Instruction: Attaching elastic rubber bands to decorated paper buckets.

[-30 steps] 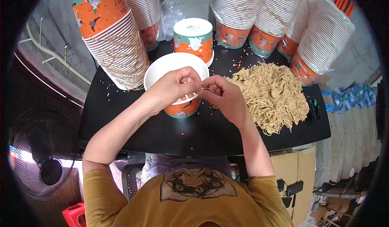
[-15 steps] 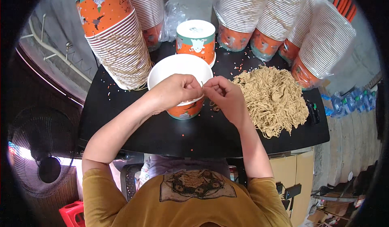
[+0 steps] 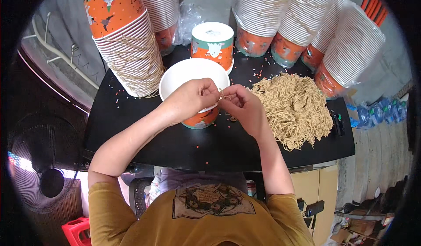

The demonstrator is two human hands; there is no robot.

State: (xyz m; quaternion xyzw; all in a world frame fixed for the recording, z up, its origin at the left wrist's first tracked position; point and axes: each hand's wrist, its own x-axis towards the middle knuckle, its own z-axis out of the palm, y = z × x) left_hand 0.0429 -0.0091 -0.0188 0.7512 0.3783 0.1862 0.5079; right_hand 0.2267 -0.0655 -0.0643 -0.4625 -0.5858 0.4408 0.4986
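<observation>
Right hand shifted slightly, grip pinching cord; left hand likewise, partly hiding bucket; cord heap nearby.

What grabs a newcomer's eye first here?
Probably the big tangled heap of tan cord on the right of the black table. Next, the tall stacks of orange-printed buckets: one on the left, several in clear plastic along the back and right. Front and centre, the left grip and right grip meet at a thin strand by the rim of an open bucket.
</observation>
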